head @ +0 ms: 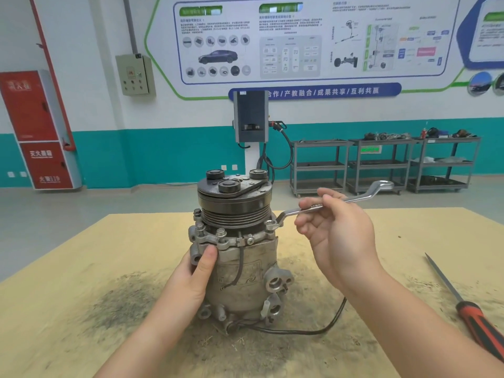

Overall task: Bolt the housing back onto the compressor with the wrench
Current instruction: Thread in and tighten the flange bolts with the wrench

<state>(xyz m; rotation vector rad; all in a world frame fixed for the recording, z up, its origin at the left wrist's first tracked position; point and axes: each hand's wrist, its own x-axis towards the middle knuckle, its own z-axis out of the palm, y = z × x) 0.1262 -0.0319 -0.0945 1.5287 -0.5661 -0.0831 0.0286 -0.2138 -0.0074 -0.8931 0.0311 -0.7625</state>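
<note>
While the compressor (240,257) stands upright on its rear end in the middle of the tan board (81,282), with the pulley and clutch (234,199) uppermost, the job in hand looks to be tightening the flange bolts that pull the housing (231,238) down onto the body. The left hand (191,279) wraps the left side of the body, thumb pressed just under the flange, and it should keep bracing firmly, since the tall casting could twist or tip under the pull. The right hand (335,230) pinches the middle of the wrench (327,204) shank between thumb and fingertips, the other fingers loosely curled; a grip nearer the free end would probably give more leverage for final tightening. The wrench ring sits over the bolt (270,224) on the right of the flange and should be seated fully and level before loading, or it may round the head. The other bolts (221,232) appear to stand proud, so working round evenly seems wise. A red-handled screwdriver (469,306) lies well apart on the right.
</note>
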